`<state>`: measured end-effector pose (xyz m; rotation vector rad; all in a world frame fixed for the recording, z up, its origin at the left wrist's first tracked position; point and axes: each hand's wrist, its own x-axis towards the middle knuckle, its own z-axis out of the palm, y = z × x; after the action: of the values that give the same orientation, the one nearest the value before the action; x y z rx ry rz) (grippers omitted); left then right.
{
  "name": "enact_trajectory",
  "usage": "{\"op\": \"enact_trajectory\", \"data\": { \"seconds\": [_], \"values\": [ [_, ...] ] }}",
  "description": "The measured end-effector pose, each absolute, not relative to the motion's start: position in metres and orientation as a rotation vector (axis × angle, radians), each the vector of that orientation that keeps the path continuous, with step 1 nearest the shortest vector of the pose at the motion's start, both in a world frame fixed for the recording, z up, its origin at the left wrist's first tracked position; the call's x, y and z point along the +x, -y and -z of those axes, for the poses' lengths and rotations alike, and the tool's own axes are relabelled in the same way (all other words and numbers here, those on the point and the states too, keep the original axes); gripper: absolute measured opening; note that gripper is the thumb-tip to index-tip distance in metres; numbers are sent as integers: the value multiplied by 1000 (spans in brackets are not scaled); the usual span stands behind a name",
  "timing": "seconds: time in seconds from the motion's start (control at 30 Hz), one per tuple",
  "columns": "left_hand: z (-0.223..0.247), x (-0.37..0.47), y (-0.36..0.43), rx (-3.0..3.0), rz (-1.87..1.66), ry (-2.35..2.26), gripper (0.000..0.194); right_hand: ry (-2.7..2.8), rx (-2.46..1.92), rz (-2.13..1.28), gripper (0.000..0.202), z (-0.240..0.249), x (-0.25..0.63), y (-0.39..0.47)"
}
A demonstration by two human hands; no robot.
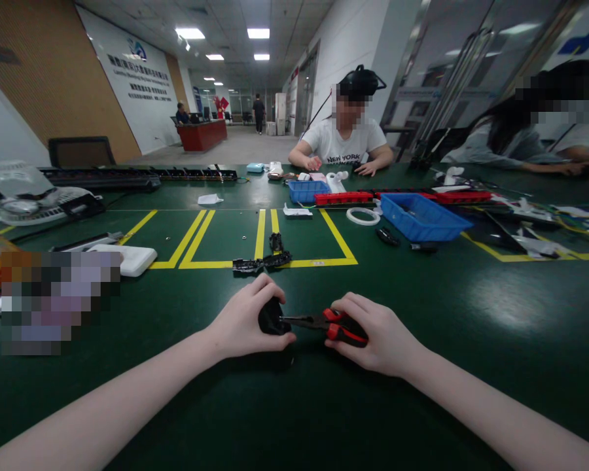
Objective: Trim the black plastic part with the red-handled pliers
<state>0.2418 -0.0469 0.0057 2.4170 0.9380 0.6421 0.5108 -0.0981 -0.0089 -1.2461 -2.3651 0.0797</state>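
Observation:
My left hand (pixel 255 317) is closed around a small black part (pixel 271 316), its thumb below and fingers over the top. In my right hand (pixel 375 330) are needle-nose pliers (pixel 341 327) with red and black handles. Their jaws point left and reach the black part, around a small shiny piece at its side. What exactly the tips grip is too small to tell. Just beyond my left hand, black plastic pieces (pixel 262 262) lie on the green table (pixel 294 405), across a yellow tape line.
Beyond lie a blue tray (pixel 425 219), a smaller blue bin (pixel 308 191), a roll of white tape (pixel 363 216) and a red strip (pixel 343 198). To the left sits a white box (pixel 132 260). A person (pixel 343 140) wearing a headset sits across the table.

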Motion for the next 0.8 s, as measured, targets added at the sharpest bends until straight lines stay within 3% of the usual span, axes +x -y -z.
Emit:
{"op": "enact_trajectory", "data": {
  "seconds": [0.53,0.8],
  "values": [
    [-4,240,42,2530,-398,-785,35,2413,-1205,-44,36,3,508,102],
    [1,240,41,2433,-521,-900,44,2351,-1261,81,38,2,507,102]
  ]
}}
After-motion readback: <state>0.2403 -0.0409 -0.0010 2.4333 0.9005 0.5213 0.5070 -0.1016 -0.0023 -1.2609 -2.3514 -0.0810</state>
